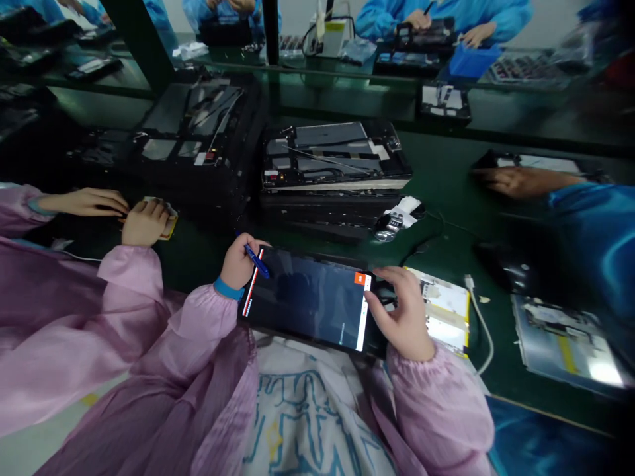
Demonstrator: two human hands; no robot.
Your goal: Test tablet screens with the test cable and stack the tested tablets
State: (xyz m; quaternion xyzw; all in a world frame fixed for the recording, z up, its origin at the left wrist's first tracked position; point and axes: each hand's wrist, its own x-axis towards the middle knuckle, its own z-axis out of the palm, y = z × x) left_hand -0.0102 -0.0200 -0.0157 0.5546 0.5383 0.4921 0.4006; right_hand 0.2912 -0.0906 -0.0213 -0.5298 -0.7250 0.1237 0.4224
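Note:
A dark tablet point(312, 301) with a lit screen lies tilted at the front edge of the green bench, over my lap. My left hand point(239, 261) grips its left edge, fingers closed, and also holds a blue pen point(256, 260). My right hand point(404, 311) grips the right edge, thumb on the screen beside a white strip with an orange mark point(361, 278). Both of my sleeves are pink.
Stacks of opened tablets point(335, 162) and black trays point(198, 132) fill the bench behind. A yellow-edged panel point(446, 311) and white cable point(483, 327) lie right. A pink-sleeved person's hands point(119, 211) work at left; a blue-sleeved hand point(520, 180) at right. More blue-coated workers sit across.

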